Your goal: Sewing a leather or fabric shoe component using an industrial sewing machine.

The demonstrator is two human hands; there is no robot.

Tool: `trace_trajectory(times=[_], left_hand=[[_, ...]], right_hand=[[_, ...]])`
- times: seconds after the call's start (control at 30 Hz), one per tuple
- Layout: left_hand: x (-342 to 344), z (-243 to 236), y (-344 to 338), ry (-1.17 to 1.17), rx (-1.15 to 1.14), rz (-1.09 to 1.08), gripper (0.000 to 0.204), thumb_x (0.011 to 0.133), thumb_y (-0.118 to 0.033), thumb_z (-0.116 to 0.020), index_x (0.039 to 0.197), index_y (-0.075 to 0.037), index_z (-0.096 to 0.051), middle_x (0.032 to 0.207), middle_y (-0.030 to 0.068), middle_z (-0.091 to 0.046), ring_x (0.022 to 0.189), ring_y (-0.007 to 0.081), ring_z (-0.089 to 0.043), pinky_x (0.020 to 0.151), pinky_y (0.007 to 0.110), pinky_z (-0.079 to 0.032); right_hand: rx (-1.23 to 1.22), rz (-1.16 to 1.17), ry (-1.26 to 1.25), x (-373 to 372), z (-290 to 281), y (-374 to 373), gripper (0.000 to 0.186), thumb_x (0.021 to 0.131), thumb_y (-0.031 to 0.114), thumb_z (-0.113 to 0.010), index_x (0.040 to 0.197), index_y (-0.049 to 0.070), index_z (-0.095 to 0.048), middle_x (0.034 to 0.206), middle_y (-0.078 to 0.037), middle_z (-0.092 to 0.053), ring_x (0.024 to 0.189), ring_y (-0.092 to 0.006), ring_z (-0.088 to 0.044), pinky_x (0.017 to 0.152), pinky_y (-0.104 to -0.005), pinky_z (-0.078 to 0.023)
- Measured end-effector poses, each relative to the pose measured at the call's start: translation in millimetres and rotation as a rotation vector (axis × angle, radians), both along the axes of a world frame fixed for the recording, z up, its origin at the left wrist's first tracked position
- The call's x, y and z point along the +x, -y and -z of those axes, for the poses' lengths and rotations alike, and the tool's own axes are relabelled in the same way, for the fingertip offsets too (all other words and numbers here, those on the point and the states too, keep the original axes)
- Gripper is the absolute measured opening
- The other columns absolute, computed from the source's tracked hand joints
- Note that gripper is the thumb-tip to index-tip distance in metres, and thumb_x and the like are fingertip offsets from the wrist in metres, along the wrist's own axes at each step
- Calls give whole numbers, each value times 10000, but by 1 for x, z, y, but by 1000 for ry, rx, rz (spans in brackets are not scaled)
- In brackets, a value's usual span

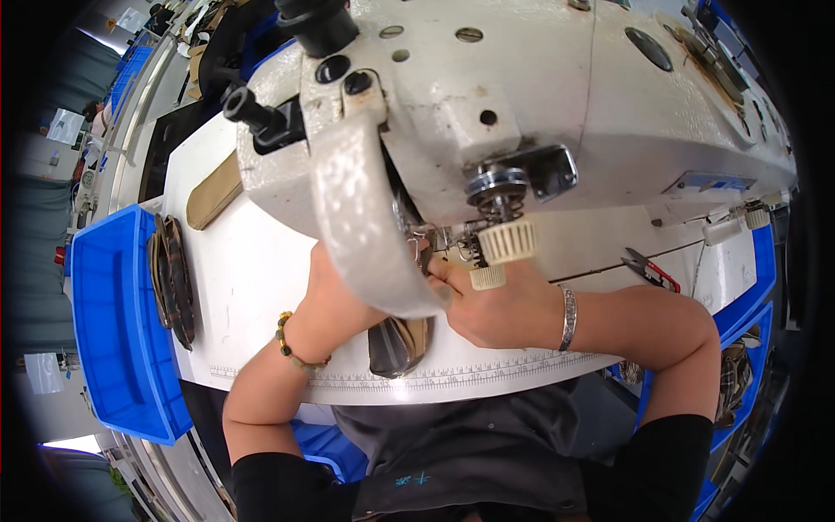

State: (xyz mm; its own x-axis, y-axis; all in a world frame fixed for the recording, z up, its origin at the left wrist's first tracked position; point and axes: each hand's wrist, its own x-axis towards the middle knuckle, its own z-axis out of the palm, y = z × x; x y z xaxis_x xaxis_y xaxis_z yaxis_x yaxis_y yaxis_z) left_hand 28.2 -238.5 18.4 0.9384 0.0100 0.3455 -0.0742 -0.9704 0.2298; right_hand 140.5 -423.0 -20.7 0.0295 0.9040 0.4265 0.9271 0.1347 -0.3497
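Observation:
A white sewing machine [591,104] fills the upper middle. Its curved arm hides the fingers of my left hand [339,296], which rests near the needle area. On the other side my right hand [487,304] is closed, fingertips bent in at the needle by a dark piece; what they grip is partly hidden. A dark and tan fabric piece [396,352] lies flat between my wrists on the white table [235,322], above a printed ruler strip.
Blue bins stand at the left [113,322] and right [739,374]. A plaid fabric stack [170,278] lies by the left bin, a tan piece [213,196] behind it. Red-and-black snips [652,270] lie right of my right hand. Other workstations show at far left.

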Motion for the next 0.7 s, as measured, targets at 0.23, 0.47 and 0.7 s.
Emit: trace_trajectory(times=[0.23, 0.47, 0.7], left_hand=[[1, 3, -1, -31, -145, 16, 58, 808, -57, -735, 798, -11, -701, 751, 128, -653, 647, 299, -616, 585, 374, -472], [3, -2, 4, -123, -182, -3, 44, 825, -60, -718, 819, -16, -711, 734, 145, -647, 642, 309, -613, 584, 381, -468], [1, 3, 5, -49, -141, -6, 47, 808, -78, -720, 848, -57, -733, 773, 119, -670, 666, 289, -629, 603, 371, -487]], right_hand=[[-3, -27, 28, 0, -3, 1, 212, 824, 157, -609, 1021, 99, -660, 587, -35, -592, 496, -204, -622, 438, -362, -460], [22, -21, 41, 0, -2, 1, 188, 819, 157, -613, 994, 93, -642, 548, -21, -566, 473, -195, -613, 413, -350, -440], [14, 22, 71, 2, 1, 0, 129, 831, 165, -612, 941, 102, -638, 521, -11, -538, 455, -196, -598, 405, -348, -425]])
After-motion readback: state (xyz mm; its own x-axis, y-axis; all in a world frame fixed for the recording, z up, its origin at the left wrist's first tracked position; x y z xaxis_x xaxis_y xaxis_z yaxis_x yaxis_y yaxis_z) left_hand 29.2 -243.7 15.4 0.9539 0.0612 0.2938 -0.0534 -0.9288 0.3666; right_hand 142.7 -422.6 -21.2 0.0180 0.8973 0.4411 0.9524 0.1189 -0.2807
